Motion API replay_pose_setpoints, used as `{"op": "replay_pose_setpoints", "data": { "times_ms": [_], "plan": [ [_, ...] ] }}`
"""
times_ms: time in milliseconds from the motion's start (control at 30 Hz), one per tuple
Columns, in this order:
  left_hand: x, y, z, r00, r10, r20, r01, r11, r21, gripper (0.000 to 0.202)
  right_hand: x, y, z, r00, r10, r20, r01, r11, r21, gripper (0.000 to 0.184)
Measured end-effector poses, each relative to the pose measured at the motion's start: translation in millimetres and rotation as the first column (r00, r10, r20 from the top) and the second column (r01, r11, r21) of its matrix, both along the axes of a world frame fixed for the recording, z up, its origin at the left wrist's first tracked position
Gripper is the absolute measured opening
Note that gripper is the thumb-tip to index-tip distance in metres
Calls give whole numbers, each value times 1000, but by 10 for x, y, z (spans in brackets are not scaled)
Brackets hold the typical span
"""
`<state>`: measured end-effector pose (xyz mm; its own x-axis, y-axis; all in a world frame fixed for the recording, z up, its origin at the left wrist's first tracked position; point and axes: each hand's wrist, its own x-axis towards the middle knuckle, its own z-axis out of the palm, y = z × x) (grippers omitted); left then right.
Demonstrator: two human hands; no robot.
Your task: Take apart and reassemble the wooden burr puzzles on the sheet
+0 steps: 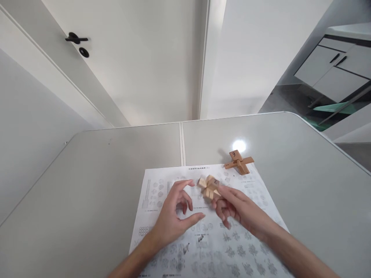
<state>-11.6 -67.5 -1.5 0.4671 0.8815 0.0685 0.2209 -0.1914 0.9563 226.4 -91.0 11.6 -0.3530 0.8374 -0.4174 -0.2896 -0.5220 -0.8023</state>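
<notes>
My right hand (233, 206) pinches a small light wooden burr puzzle (208, 187) with its fingertips, holding it just above a printed instruction sheet (208, 239). My left hand (176, 212) hovers beside the puzzle on its left, fingers curled and apart, holding nothing; its index fingertip is close to the puzzle without touching it. A second wooden cross-shaped puzzle (239, 161), darker and marked with a character, lies on the table at the sheet's far right corner.
The sheet lies on a grey table (87, 185) made of two tops joined by a seam (181, 146). A white door with a black handle (75, 38) stands behind. Grey cabinets (336, 65) are at the far right.
</notes>
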Motion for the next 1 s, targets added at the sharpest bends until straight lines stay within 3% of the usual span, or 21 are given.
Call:
{"op": "replay_pose_setpoints", "data": {
  "times_ms": [233,400,633,833,1000],
  "plan": [
    [11,5,-2,1000,-1,-29,0,999,-38,56,102,94,-65,929,-339,-146,292,918,-269,34],
    [13,1,-3,999,-5,-33,3,999,-47,50,108,110,-111,877,-442,-189,367,869,-331,28],
    [-6,4,-17,998,-12,-64,9,998,-58,47,99,108,-80,856,-478,-197,378,838,-394,28],
    [7,10,20,998,-14,-61,11,998,-55,44,121,114,-104,879,-431,-203,347,871,-348,28],
    [16,12,39,998,-8,-64,6,999,-43,42,96,85,-103,885,-411,-221,299,863,-407,34]
  ]
}}
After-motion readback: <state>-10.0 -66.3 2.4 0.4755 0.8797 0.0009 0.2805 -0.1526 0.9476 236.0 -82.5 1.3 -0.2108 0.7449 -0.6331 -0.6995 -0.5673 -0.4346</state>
